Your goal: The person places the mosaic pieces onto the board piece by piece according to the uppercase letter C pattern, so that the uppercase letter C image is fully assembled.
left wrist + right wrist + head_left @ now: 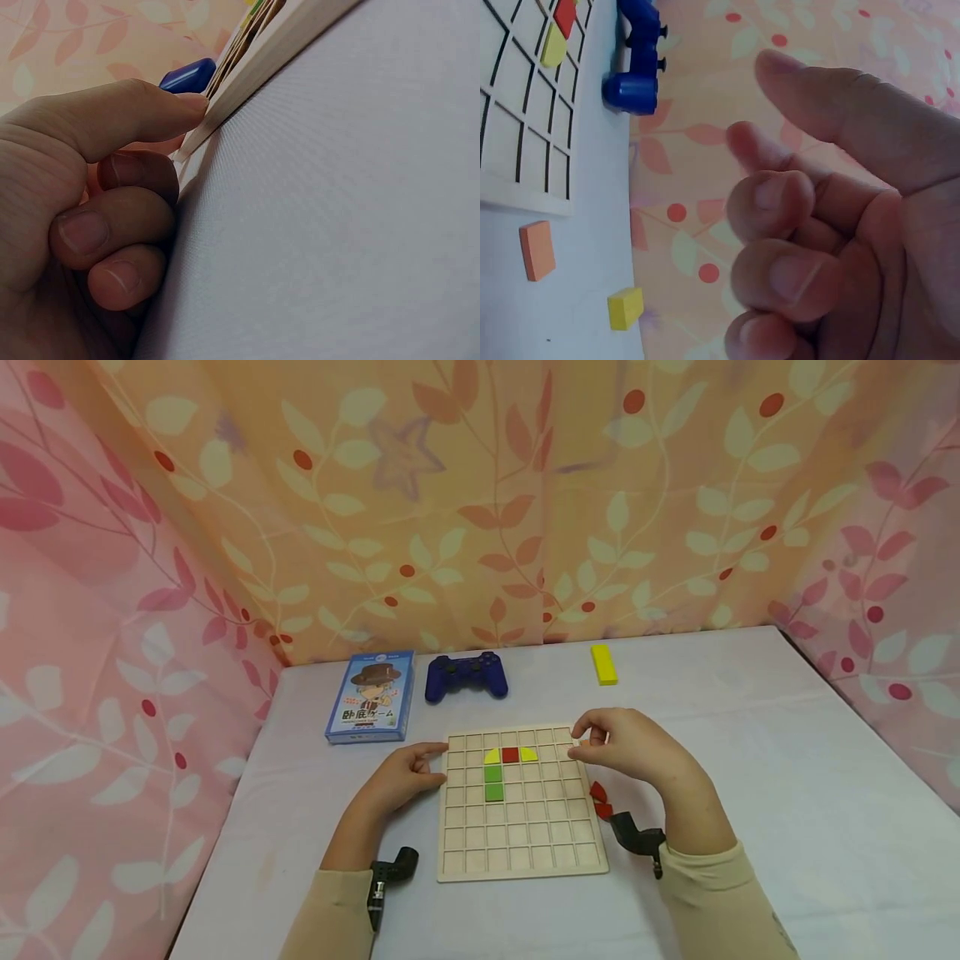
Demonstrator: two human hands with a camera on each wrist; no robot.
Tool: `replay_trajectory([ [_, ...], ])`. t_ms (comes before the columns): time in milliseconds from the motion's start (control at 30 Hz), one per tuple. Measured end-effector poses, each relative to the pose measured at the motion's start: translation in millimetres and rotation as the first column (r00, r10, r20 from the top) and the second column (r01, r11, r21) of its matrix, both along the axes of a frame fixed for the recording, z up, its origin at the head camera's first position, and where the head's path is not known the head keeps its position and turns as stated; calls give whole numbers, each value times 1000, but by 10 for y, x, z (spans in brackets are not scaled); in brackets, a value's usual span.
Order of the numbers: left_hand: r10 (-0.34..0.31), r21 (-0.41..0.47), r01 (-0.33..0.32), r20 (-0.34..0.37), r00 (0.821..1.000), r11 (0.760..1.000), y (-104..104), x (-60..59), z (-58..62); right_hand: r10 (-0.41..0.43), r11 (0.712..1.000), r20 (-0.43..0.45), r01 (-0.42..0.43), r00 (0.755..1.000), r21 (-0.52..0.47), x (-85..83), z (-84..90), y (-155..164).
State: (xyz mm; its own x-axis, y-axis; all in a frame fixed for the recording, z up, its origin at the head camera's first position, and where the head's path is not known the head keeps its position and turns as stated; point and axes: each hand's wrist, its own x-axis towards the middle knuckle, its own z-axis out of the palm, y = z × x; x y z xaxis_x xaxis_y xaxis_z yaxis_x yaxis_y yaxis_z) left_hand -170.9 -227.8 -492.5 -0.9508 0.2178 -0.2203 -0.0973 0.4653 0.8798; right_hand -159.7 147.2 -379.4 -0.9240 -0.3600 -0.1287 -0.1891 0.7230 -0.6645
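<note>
A wooden grid board (555,835) lies on the white table. Two green squares (492,773), a red square (510,755) and two yellow rounded pieces (529,755) sit in its upper cells. My left hand (401,777) touches the board's left edge with thumb and index finger; in the left wrist view its other fingers are curled loosely. Above the board's upper right edge hovers my right hand (626,745), thumb and index finger apart with nothing between them. Below it, an orange piece (538,250) rests on the table beside the board.
Two red pieces (603,811) lie right of the board. Behind it are a blue game box (372,697), a dark blue game controller (467,677) and a yellow block (603,665). A floral curtain (480,527) encloses the table's back and sides.
</note>
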Motion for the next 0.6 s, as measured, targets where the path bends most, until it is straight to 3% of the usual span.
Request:
replay_trajectory([
  [233, 6, -3, -6, 0, 1000, 1000, 7, 0, 2, -21, 999, 144, 15, 989, 42, -35, -144, 48],
  [433, 13, -8, -13, 5, 1000, 1000, 13, 7, 15, -97, 988, 295, 57, 950, 143, -30, -255, 32],
  [600, 11, -8, -11, 2, 1000, 1000, 19, 6, 23, -101, 978, 327, 32, 940, 208, -32, -368, 19],
])
